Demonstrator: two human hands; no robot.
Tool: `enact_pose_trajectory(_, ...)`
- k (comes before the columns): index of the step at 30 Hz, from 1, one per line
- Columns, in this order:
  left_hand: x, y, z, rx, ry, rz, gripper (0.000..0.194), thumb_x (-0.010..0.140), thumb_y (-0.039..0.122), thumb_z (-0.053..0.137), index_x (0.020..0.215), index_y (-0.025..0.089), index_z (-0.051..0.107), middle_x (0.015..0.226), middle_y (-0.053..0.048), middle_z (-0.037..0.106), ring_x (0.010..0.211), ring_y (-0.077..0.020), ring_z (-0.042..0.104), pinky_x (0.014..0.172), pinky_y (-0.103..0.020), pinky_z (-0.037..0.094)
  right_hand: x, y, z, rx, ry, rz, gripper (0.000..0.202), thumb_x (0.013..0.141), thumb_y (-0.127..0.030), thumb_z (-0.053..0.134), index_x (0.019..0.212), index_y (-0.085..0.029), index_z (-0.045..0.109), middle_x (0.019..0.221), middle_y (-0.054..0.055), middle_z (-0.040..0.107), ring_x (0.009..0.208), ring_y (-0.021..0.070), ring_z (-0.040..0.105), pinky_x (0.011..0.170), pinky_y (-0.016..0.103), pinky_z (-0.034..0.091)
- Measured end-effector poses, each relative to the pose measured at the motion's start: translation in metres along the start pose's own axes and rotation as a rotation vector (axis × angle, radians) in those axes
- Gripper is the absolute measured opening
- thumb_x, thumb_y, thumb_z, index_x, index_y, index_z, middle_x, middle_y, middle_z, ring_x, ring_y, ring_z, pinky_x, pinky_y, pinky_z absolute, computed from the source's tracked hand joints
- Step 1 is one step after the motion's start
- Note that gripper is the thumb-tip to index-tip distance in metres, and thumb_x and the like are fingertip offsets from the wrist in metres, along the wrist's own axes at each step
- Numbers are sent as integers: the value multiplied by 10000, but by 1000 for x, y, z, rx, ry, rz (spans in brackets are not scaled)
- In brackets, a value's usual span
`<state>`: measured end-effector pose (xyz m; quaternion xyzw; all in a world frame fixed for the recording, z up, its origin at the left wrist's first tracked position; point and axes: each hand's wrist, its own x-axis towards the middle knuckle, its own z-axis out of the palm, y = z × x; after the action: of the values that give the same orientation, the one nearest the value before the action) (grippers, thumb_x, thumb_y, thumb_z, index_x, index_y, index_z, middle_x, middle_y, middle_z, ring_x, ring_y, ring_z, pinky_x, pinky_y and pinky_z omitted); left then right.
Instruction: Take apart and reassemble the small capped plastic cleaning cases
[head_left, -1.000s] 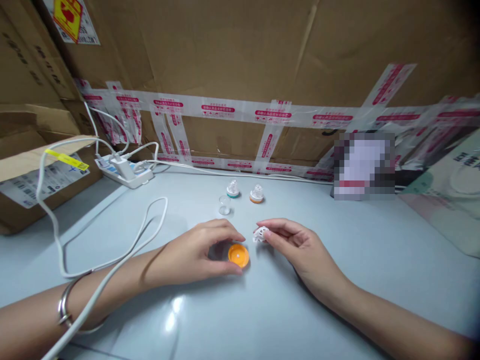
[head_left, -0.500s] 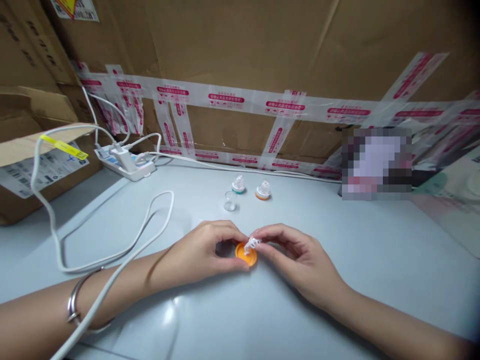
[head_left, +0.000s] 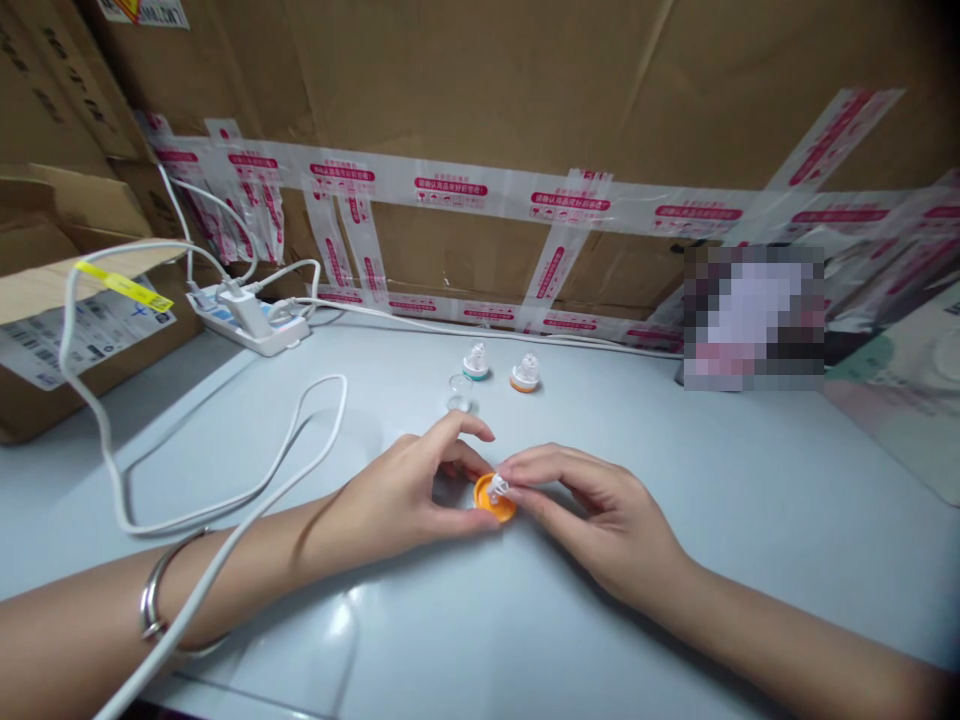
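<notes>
A small round orange base (head_left: 489, 505) rests on the table between my hands. My left hand (head_left: 420, 490) grips its rim between the thumb and a finger, while the index finger is raised off it. A small white openwork plastic piece (head_left: 497, 486) stands over the base, pinched by the thumb and fingertips of my right hand (head_left: 592, 510). Those fingertips partly cover the piece. I cannot tell whether it is fixed to the base. Beyond my left hand is a clear little dome-like cup (head_left: 460, 392).
Two small white figures stand farther back, one on a teal base (head_left: 475, 364), one on an orange base (head_left: 525, 376). A white cable (head_left: 225, 530) loops over my left forearm. A power strip (head_left: 259, 325) lies at back left. Cardboard boxes (head_left: 480, 90) wall the table's far side.
My left index finger has lifted away from the orange base. My right fingers still pinch the white piece, which has shifted slightly and stands more upright.
</notes>
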<state>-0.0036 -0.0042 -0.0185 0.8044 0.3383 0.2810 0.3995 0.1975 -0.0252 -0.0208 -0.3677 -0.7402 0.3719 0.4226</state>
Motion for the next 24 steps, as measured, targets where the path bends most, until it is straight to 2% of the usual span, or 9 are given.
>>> enact_pose_trajectory(9, -1, 0, 1, 18, 2, 11, 498, 770, 281, 665, 1174, 219, 380, 971, -52, 692, 741, -139, 612, 670, -256, 467, 4, -2, 0, -85, -35, -129, 172, 803, -124, 596, 875, -248, 692, 888, 30, 703, 841, 159, 660, 758, 288, 535)
enact_pose_trajectory(24, 0, -2, 0, -58, -23, 29, 490, 779, 218, 663, 1192, 218, 399, 1010, -40, 694, 874, -145, 641, 772, -261, 472, 5, 2, 0, -139, -64, -159, 169, 805, -130, 567, 834, -234, 696, 887, 50, 702, 809, 165, 667, 724, 289, 558)
